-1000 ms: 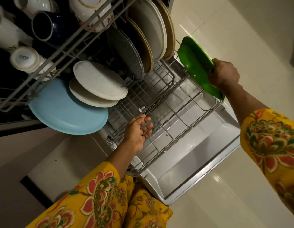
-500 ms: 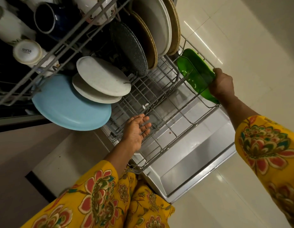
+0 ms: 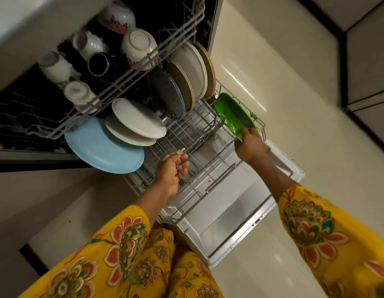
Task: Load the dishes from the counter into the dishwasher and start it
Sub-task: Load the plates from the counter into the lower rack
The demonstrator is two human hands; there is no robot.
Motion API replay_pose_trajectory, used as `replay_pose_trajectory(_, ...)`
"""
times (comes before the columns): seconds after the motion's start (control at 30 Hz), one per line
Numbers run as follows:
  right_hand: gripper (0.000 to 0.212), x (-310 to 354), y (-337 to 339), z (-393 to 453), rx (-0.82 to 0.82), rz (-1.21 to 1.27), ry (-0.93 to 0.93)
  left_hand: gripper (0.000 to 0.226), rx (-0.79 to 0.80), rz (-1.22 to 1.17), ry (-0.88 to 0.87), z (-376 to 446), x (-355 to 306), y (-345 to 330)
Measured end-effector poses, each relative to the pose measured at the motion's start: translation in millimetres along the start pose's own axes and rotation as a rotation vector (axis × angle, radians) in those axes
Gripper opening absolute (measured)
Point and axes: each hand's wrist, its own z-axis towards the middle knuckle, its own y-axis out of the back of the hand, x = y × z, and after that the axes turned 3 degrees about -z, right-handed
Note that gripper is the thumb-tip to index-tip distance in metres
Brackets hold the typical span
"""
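My right hand [image 3: 250, 146] grips the near edge of a green plate [image 3: 231, 114], which stands on edge inside the right end of the pulled-out lower rack [image 3: 208, 145]. My left hand [image 3: 172, 168] hovers palm up over the rack's front part, fingers apart, holding nothing. The rack holds a light blue plate [image 3: 100, 145], two white plates [image 3: 137, 121], a dark speckled plate [image 3: 167, 93] and larger beige and white plates [image 3: 195, 72]. Cups and bowls sit upside down in the upper rack [image 3: 130, 67].
The dishwasher door [image 3: 229, 214] lies open flat below the rack, reaching toward my legs. Pale tiled floor [image 3: 305, 104] spreads to the right. Cabinet fronts [image 3: 25, 194] stand to the left of the door. My yellow floral sleeves fill the bottom of the view.
My right hand has lowered the green plate from above the rack's right edge down into the rack. The left hand has stayed over the rack front.
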Motion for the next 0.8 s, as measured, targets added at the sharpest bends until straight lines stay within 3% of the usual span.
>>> replay_pose_trajectory(0.33, 0.037, 98, 54, -95, 0.047, 0.043, 0.223, 0.022, 0.018, -0.058, -0.118, -94, -42, 10)
replay_pose_trajectory(0.8, 0.032, 234, 105, -230, 0.027, 0.036, 0.588, 0.016, -0.084, -0.233, -0.518, -252, -85, 98)
